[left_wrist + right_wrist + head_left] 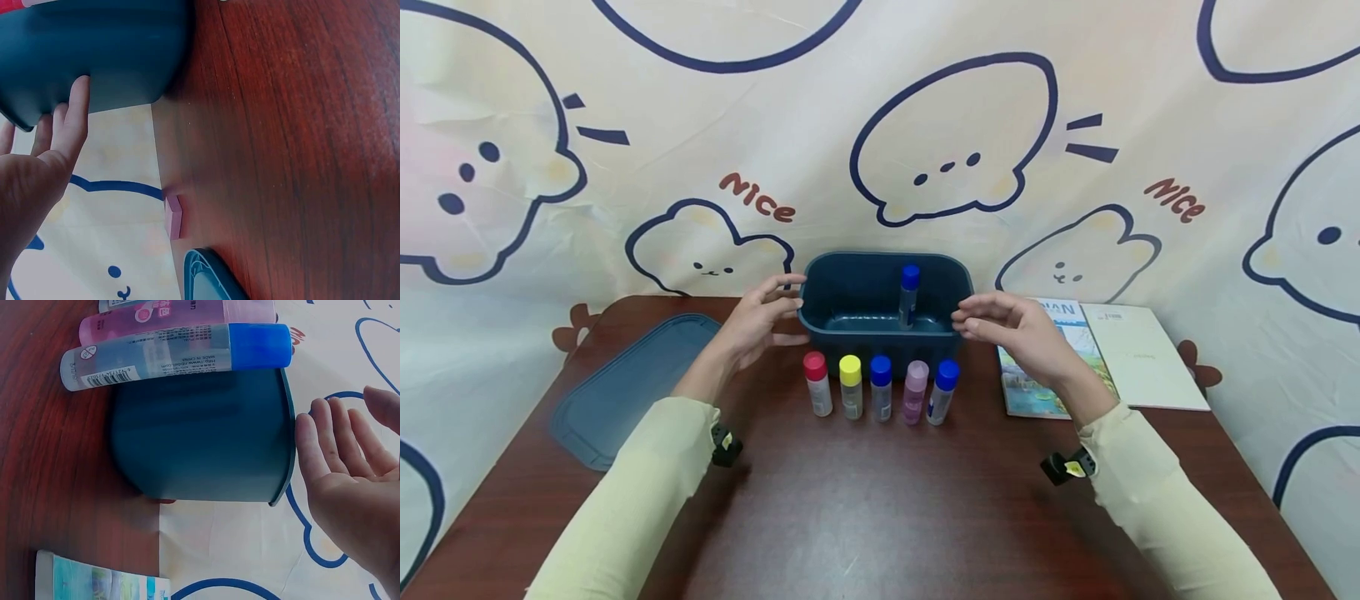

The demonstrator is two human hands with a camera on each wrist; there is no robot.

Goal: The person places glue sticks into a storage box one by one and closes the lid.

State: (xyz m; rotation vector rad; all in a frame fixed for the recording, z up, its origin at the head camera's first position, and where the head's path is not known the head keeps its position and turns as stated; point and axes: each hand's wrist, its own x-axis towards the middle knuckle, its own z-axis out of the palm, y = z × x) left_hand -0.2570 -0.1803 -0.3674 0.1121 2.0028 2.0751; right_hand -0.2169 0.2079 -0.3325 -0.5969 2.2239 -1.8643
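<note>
A dark teal plastic bin stands at the back of the table. My left hand is at its left end, and the left wrist view shows the fingertips against the bin wall. At the right end is my right hand, palm turned inward, its fingertips right at the rim in the right wrist view. Inside the bin stands a clear bottle with a blue cap. Several small bottles form a row in front: red-capped, yellow-capped, blue-capped, pink and another blue-capped one.
A teal lid lies on the table at the left. Two books, one with a colourful cover and one pale, lie at the right. A small pink block sits by the back edge. Behind hangs a cartoon-printed cloth.
</note>
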